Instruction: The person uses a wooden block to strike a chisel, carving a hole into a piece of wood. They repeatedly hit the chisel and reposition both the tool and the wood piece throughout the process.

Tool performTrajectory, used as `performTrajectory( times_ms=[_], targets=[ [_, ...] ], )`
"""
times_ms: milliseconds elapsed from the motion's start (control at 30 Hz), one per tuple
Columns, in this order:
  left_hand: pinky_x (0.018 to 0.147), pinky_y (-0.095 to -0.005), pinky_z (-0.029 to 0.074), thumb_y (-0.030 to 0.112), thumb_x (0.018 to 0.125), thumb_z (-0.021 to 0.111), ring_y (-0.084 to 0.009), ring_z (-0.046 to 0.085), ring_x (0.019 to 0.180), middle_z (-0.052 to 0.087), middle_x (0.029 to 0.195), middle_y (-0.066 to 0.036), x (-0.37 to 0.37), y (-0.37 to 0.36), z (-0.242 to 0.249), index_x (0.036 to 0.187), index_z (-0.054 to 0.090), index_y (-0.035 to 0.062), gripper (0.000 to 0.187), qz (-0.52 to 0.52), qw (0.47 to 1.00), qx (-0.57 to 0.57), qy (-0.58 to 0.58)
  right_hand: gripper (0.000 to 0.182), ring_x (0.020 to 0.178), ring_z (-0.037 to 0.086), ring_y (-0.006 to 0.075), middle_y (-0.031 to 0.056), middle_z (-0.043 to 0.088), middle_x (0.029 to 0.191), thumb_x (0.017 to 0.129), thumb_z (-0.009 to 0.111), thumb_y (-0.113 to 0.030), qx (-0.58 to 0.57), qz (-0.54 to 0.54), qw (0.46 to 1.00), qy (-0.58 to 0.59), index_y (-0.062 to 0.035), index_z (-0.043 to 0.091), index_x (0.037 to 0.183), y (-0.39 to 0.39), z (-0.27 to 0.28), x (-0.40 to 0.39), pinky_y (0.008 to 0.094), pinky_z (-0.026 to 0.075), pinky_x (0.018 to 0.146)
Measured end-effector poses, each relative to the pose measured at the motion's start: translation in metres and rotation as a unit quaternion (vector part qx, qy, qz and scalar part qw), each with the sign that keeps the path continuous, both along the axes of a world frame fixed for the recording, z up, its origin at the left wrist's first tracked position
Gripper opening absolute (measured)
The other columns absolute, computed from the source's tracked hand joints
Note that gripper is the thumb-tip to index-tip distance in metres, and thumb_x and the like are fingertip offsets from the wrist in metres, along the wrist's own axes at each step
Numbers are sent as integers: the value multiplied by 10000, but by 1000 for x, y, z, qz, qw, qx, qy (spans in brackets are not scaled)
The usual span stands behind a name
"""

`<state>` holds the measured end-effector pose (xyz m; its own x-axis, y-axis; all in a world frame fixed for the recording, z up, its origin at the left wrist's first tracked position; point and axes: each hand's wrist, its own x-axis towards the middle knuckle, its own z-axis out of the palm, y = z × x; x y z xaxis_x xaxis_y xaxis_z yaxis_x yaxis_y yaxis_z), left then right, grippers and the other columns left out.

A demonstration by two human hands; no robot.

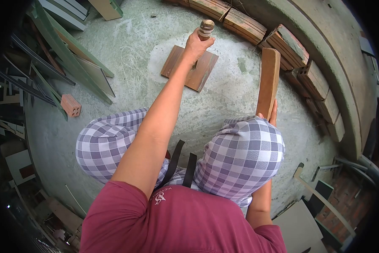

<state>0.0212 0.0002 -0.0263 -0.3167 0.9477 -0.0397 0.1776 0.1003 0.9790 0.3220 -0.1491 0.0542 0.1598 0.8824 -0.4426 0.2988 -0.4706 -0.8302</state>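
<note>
Wooden board (203, 69), one, lies flat on the floor (130, 71), just under the left hand (196, 45). Left hand: closed around the banded handle of one tool (206, 28), which stands up over the board. Tool's lower end hidden by hand and wrist; can't tell if it touches the board. Right hand (274, 113), right of the board and nearer the body: mostly behind the knee, visible fingers along one wooden bat (268, 80); looks gripped, full hold not visible.

To do this well, I'd hold the tool upright and steady, fingers below the handle's top, board flat, bat gripped firmly and clear of the knee.

Counts outward: two hands, one board, one tool, one bat. Two dark straps (190, 169) between the knees, body side of the board. One loose brick (71, 105) left of the board, well apart. Brick row (244, 25) curves beyond and right of it; several, overlapping, no sure count. Leaning panels (71, 55) far left of the board: several, exact number unclear.
</note>
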Motion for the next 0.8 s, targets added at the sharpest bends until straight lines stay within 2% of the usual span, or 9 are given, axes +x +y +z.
performTrajectory(
  times_ms=[200,300,400,533,600,633,700,767,800],
  targets=[
    [831,-360,477,292,707,714,-269,624,884,656,938,-145,2,-1,4,1029,573,22,443,-16,1000,-10,18,843,924,605,268,222,507,1217,748,687,-329,10,34,999,-23,-232,237,1453,10,13,-4,379,509,797],
    [825,-369,480,312,699,710,-277,628,891,657,945,-153,5,0,3,1034,569,21,466,-26,999,-18,18,842,1047,563,294,218,469,1277,749,678,-334,47,39,998,-20,-226,233,1455,18,19,-8,399,471,881],
    [822,-395,488,317,673,674,-321,630,912,652,933,-185,17,-2,0,1037,560,29,479,-20,998,12,51,842,1316,321,307,185,343,1411,767,652,-362,187,41,981,5,-166,214,1459,35,29,-15,408,273,1070],
    [800,-381,493,262,669,658,-347,624,883,644,906,-187,30,-4,-6,1062,549,71,450,-41,998,14,48,839,1302,339,316,199,354,1397,794,630,-379,280,35,959,19,-138,184,1463,66,53,-21,415,283,1064],
    [790,-382,494,252,668,659,-341,626,874,645,899,-181,35,-7,-2,1051,546,64,442,-44,997,16,53,778,741,543,167,118,548,884,821,608,-342,322,29,937,131,-117,174,1426,76,69,-36,299,472,658],
    [780,-383,495,243,668,660,-334,628,865,647,893,-176,37,-11,3,1041,543,56,434,-50,997,18,60,778,741,543,167,118,548,884,821,608,-342,321,33,937,131,-117,174,1426,79,66,-37,299,472,658],
    [767,-385,495,217,672,662,-323,630,854,647,881,-169,37,-16,10,1032,544,48,415,-69,997,-8,44,849,1303,346,325,217,322,1420,802,616,-355,236,45,960,146,-130,143,1470,82,50,-38,437,274,1062],
    [749,-361,482,211,669,676,-266,625,814,637,851,-158,39,-18,13,1033,557,61,411,-84,995,-29,37,865,1162,497,386,269,462,1299,771,621,-327,329,229,908,-125,-162,144,1474,86,15,-41,435,401,955],
    [749,-361,482,211,669,676,-266,625,814,637,851,-158,39,-19,8,1033,557,61,411,-83,996,-26,37,864,1190,474,375,272,431,1324,759,620,-332,190,256,940,-123,-172,159,1472,77,27,-51,426,388,974]
  ],
)
